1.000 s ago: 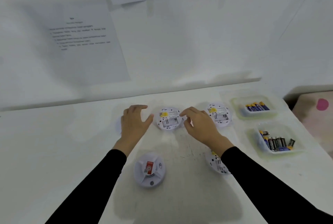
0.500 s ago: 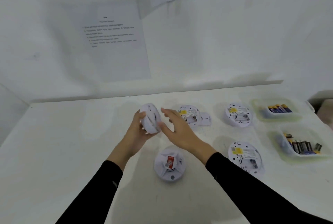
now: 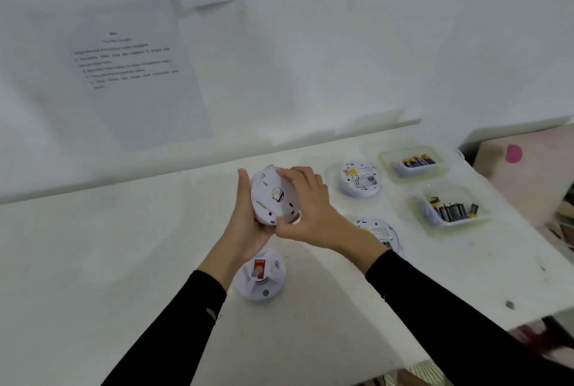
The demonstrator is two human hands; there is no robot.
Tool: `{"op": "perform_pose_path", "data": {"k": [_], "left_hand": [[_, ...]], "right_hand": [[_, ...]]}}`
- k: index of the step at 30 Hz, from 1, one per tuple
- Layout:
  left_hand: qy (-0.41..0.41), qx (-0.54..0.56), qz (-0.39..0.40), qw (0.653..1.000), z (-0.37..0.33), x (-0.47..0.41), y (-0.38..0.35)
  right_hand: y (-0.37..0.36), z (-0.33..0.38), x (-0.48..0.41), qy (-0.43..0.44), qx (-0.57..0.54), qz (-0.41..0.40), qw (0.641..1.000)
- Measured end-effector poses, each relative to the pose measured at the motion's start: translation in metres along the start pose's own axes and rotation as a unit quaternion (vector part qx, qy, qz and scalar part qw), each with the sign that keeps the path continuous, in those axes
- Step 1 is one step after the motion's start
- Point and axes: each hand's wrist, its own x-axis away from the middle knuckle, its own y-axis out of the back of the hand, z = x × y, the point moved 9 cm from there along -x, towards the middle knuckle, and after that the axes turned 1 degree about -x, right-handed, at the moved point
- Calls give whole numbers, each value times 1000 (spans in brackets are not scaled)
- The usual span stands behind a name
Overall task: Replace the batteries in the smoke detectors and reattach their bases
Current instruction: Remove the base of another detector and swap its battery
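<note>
white wall stands behind the bench (image 3: 124,261), and printed sheets of paper (image 3: 136,75) are fixed on it. above the middle of the bench both hands hold one smoke detector (image 3: 273,199) lifted in the air, tilted, with its back side turned to the camera; a small yellow label shows on this side. the left hand (image 3: 248,230) carries it from the left and from below, with the thumb standing up along the left edge. the other fingers of this hand are hidden behind the detector, so how they lie cannot be told. the right hand (image 3: 310,215) grips it from the right: its fingers (image 3: 293,174) are curled over the top edge and the thumb presses at the lower edge. both arms wear black sleeves (image 3: 174,323).

just below the hands a second detector (image 3: 261,277) lies on the bench, with a red label on top. a third detector (image 3: 360,179) lies further right, near the wall, back side up. a fourth detector (image 3: 382,230) is partly hidden behind the right forearm. at the right end stand two clear trays, well apart from the hands: the far tray (image 3: 385,162) holds blue and yellow batteries (image 3: 417,162), the near tray (image 3: 425,227) holds mostly dark batteries (image 3: 453,211).
</note>
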Motion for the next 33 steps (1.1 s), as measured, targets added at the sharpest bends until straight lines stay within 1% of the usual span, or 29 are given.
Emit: {"op": "perform_pose_path", "data": {"k": [5, 7, 12, 16, 20, 21, 25, 26, 30, 33], "left_hand": [[-4, -1, 6, 1000, 15, -10, -38], [1, 6, 19, 1000, 21, -14, -57], [7, 19, 34, 999, 41, -25, -97], [3, 41, 38, 998, 51, -37, -132], [-2, 43, 37, 998, 60, -50, -160], [2, 41, 37, 998, 65, -54, -166], [18, -13, 54, 998, 86, -66, -187], [23, -12, 50, 998, 92, -68, -190], [34, 28, 35, 998, 114, -79, -191], [21, 49, -3, 999, 120, -84, -182]], "right_hand": [[38, -11, 14, 37, 61, -21, 997], [53, -16, 18, 57, 92, -16, 994], [92, -35, 29, 91, 120, -9, 989], [128, -54, 34, 107, 92, -21, 990], [158, -82, 39, 73, -18, -27, 997], [162, -88, 41, 72, -18, -24, 997], [173, -101, 54, 117, 96, -16, 988], [177, -104, 57, 122, 107, -18, 987], [190, -122, 71, 117, 74, -27, 990], [192, -137, 99, 136, 35, -13, 990]]}}
